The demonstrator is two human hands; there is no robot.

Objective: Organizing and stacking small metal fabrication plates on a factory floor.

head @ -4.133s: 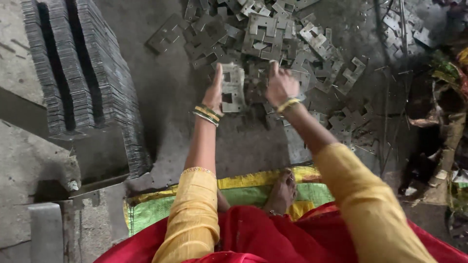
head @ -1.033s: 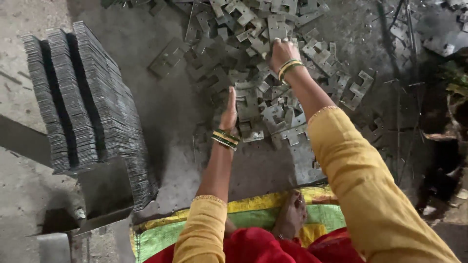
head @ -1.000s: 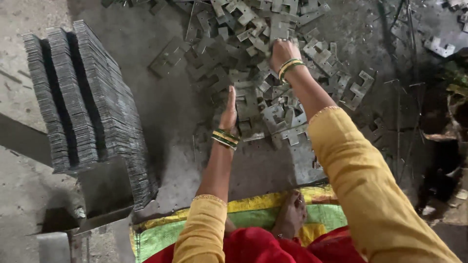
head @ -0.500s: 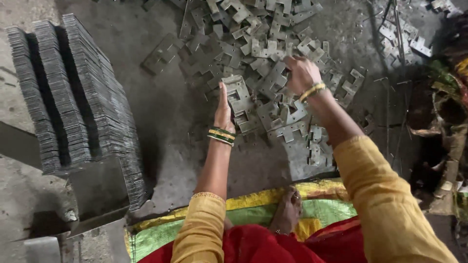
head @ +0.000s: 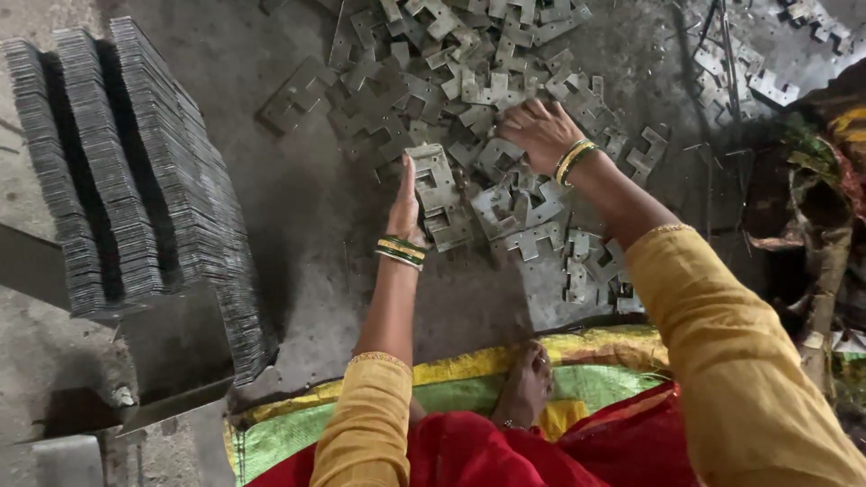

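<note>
Looking down, I see my left hand (head: 405,206) set on edge against a small bundle of flat notched metal plates (head: 439,192) lying on the grey floor (head: 307,225). My right hand (head: 538,132) lies palm down on the loose heap of the same stamped plates (head: 469,63), fingers (head: 514,115) spread over them. Bangles (head: 400,251) ring both wrists, and yellow sleeves (head: 722,334) cover my arms. To the left, long rows of stacked plates (head: 135,162) stand on edge. My bare foot (head: 525,386) rests on a green-and-yellow mat (head: 451,392).
</note>
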